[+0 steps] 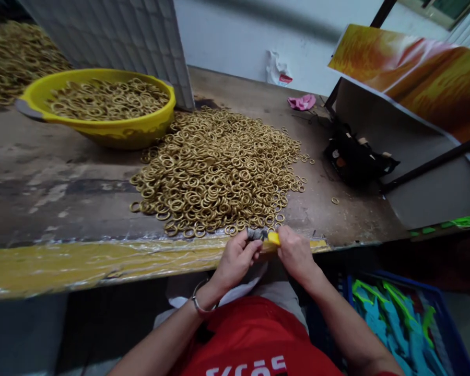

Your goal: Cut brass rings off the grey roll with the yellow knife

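Both hands meet at the table's front edge, just below a big heap of gold rings (219,167). My left hand (237,257) is closed, its thumb and fingers pinching something too small to make out; a grey wrapping (254,233) covers a fingertip there. In my right hand (295,253) is a yellow-handled tool (273,238), gripped with closed fingers and pointing left toward my left fingertips. The tool's far end is dark and blurred. A few rings lie right beside the fingers.
A yellow basin (129,128) of rings stands back left, beside a grey panel (141,42). Back right are a pink cloth (302,102) and a black bag (356,159). A blue crate (442,318) with turquoise and green pieces sits low at the right.
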{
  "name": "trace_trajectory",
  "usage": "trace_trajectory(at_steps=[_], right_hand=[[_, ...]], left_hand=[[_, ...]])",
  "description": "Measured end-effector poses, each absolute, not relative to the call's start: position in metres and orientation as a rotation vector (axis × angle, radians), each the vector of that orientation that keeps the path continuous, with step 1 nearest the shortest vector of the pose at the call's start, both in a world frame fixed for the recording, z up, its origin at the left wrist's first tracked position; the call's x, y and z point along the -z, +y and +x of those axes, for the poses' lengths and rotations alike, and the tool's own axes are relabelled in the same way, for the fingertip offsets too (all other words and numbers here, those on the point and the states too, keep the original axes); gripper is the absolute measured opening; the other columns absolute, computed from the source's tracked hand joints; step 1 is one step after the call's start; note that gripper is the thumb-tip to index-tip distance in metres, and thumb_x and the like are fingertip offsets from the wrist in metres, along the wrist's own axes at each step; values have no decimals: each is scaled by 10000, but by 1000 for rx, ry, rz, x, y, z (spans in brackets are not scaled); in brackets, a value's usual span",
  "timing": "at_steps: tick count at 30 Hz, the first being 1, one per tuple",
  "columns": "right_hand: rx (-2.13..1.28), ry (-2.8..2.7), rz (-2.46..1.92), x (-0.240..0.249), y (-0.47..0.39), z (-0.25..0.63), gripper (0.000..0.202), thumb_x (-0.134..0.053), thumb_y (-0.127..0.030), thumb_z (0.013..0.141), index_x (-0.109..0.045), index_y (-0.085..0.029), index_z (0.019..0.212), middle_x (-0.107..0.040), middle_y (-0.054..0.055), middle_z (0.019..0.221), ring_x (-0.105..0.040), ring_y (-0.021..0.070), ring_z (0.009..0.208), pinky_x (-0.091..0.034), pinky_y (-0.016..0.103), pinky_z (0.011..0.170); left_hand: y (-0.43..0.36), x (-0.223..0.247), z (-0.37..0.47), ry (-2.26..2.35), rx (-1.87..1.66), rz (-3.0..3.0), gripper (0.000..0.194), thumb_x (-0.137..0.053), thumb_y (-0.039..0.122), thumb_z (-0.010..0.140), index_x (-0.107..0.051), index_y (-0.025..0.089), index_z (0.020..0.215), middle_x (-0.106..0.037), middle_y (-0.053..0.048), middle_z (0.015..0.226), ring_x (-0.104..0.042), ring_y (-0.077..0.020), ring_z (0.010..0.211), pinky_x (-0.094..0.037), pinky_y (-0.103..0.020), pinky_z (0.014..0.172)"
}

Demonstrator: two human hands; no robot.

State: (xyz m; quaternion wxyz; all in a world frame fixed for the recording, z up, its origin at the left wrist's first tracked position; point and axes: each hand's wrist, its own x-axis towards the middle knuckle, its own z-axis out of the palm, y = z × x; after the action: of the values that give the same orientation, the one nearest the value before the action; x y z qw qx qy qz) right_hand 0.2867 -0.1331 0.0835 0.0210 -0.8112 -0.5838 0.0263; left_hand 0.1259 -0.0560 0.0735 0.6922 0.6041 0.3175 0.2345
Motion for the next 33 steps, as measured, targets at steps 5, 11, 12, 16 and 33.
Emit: trace_trajectory(at_steps=[5,11,12,16,33], right_hand=[[203,-1299,-2873,-79,-133,382,160,-455,-138,922,-611,-149,958,-643,87,913,-598,182,767,-335,268,627],[369,-1077,-2990,-82,-141,478,280,-489,-346,955,-616,-135,1087,-556,125,1120,-597,181,813,-354,267,633],[340,-1095,-2997,-80,-141,485,282,-502,-359,950,-628,-135,1066,-560,121,1104,-599,178,810,-359,264,635],[242,-1209,-2975,-73,-138,500,193,-550,-309,928,-656,-151,957,-581,98,1044,-604,163,802,-375,252,657],[-989,-1006,-1731,-99,-90,328,315,-618,-442,812,-603,-168,964,-655,-8,634,-500,91,403,-386,198,401]], left_hand=[[-54,-82,117,620,-388,1315,229,-588,369,829,-535,163,744,-510,32,581,-444,-81,483,-355,-181,433],[-47,-67,122,607,-356,1062,377,-687,503,764,-516,167,755,-509,32,599,-435,-76,487,-316,-166,409],[-46,-67,122,600,-358,1001,382,-705,500,753,-511,172,773,-508,37,602,-427,-73,482,-310,-163,407],[-42,-69,119,529,-327,742,365,-719,459,753,-489,175,744,-529,27,626,-420,-67,467,-306,-162,394],[-46,-66,133,725,-544,1015,358,-699,450,728,-592,152,894,-645,-10,705,-503,-87,455,-351,-168,350]])
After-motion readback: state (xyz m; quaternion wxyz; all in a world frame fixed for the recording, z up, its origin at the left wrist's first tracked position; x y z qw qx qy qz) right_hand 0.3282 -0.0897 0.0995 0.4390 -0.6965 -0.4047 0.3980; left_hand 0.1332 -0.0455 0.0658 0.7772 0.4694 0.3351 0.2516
